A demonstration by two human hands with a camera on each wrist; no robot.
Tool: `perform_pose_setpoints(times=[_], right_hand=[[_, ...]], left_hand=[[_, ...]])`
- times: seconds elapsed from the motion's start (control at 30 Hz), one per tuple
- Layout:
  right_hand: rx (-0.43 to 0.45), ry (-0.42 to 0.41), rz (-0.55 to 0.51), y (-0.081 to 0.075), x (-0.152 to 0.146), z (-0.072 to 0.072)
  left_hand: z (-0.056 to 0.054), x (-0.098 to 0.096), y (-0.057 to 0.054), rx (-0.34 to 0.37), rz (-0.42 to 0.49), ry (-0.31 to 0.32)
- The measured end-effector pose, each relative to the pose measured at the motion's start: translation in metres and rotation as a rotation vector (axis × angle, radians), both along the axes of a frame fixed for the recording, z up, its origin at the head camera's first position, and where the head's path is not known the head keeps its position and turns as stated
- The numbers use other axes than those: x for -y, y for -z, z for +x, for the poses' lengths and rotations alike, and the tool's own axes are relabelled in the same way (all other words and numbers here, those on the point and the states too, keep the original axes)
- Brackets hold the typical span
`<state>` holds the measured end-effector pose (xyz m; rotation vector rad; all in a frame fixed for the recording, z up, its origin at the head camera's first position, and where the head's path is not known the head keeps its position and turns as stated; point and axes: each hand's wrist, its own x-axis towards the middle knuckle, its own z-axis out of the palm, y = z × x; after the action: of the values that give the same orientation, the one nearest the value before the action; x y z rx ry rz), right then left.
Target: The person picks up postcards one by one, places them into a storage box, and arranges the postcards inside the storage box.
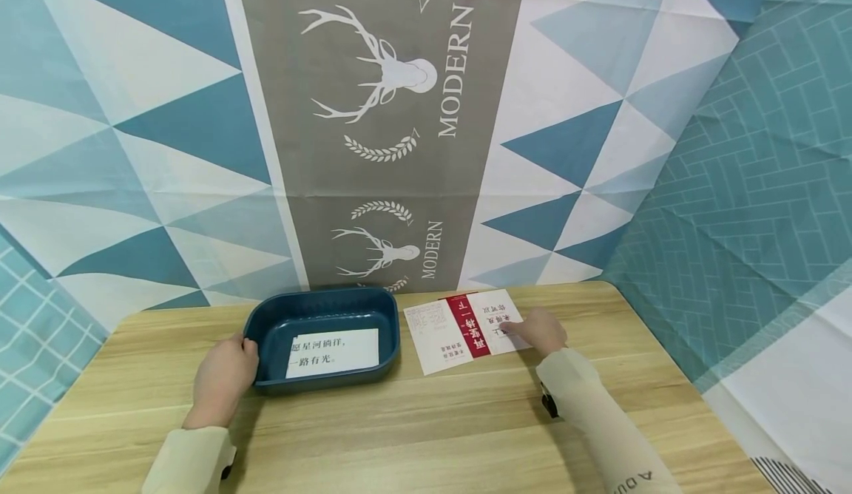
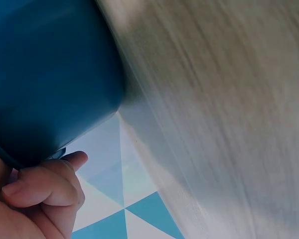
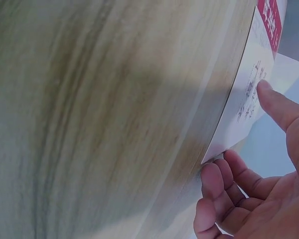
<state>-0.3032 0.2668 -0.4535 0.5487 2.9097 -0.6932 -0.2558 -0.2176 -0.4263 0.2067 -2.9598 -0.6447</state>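
In the head view a dark blue rectangular tray (image 1: pixel 322 388) stands on the table, with a white card (image 1: pixel 333 353) printed in black characters lying inside it. My left hand (image 1: pixel 226 377) grips the tray's left rim; in the left wrist view its fingers (image 2: pixel 42 186) curl at that rim. To the right of the tray is a white card with a red band (image 1: pixel 433 357), printed with characters. My right hand (image 1: pixel 541 330) pinches the right edge of this card. The right wrist view shows the thumb on its printed face and the other fingers (image 3: pixel 213 179) at and below the edge.
The light wood table (image 1: pixel 399 442) has rounded back corners. Behind it hangs a patterned cloth (image 1: pixel 373 183) with triangles, deer heads and lettering. Teal patterned cloth (image 1: pixel 765 161) covers the right side, close to the table edge.
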Motion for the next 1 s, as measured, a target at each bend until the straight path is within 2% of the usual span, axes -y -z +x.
perform_pose_setpoints(times=[0.37, 0.5, 0.7, 1.0], right_hand=[[0.000, -0.001, 0.027, 0.0028, 0.0017, -0.0032], [-0.009, 0.008, 0.013, 0.0038, 0.0018, -0.0030], [-0.023, 0.050, -0.066, -0.0001, 0.0036, 0.0008], [0.012, 0.065, -0.038, 0.0022, 0.0035, -0.0039]], left_hand=[[-0.0004, 0.0011, 0.0003, 0.002, 0.007, -0.001], [-0.0003, 0.0007, 0.0001, 0.003, 0.006, 0.002], [-0.0022, -0.0011, 0.0003, 0.013, 0.008, 0.001], [-0.0021, -0.0001, 0.0014, -0.012, -0.003, -0.002]])
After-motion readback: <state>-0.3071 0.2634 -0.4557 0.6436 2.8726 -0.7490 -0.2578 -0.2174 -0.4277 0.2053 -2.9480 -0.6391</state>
